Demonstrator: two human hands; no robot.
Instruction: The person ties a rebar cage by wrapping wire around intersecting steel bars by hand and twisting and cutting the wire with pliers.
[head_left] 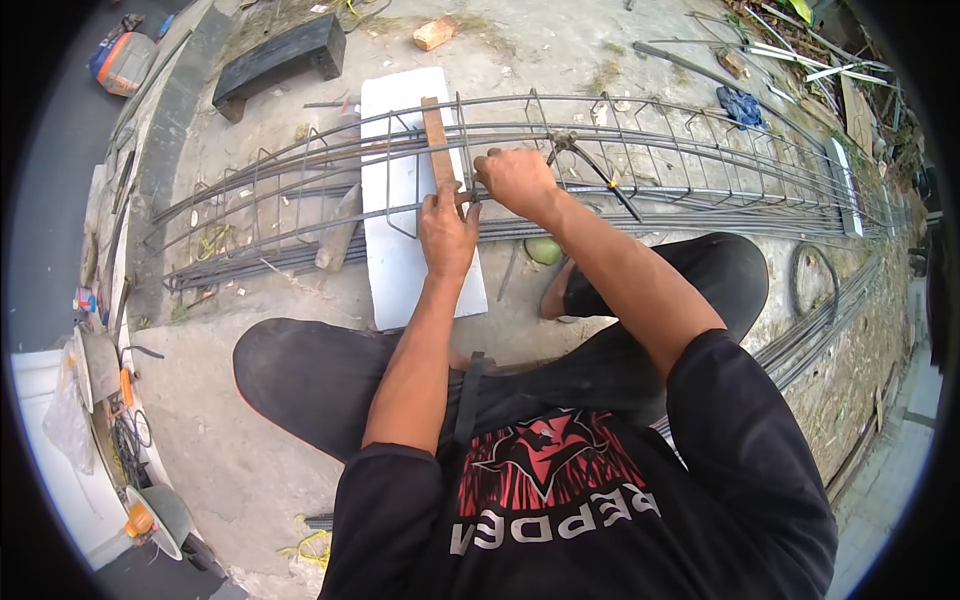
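Near the centre of the frame, grasping a steel cage [480,127] with the left hand [447,235], closing thumb and fingers around a bar beside the lower end of a wooden strip [436,145]. Just to the right, clenching the right hand [515,180] close over the same bars, hiding from view whatever may be inside the curled fingers. Stretching from left to right across the frame, crossing over a white board [425,290]. Right of the right hand, resting on the bars with handles spreading downward: pincers [563,141]. Below them, sitting close to a bare foot, a green round object [543,250]. Among containers, lying at upper left, an orange and grey vessel [127,62], showing too little to tell any contents. At left, hanging crumpled beside pale boards, a clear plastic bag [68,425], again not revealing contents. At upper right, lying bunched beyond the cage, blue plastic [740,107]. At upper left, standing on the concrete, a black bench [280,65].
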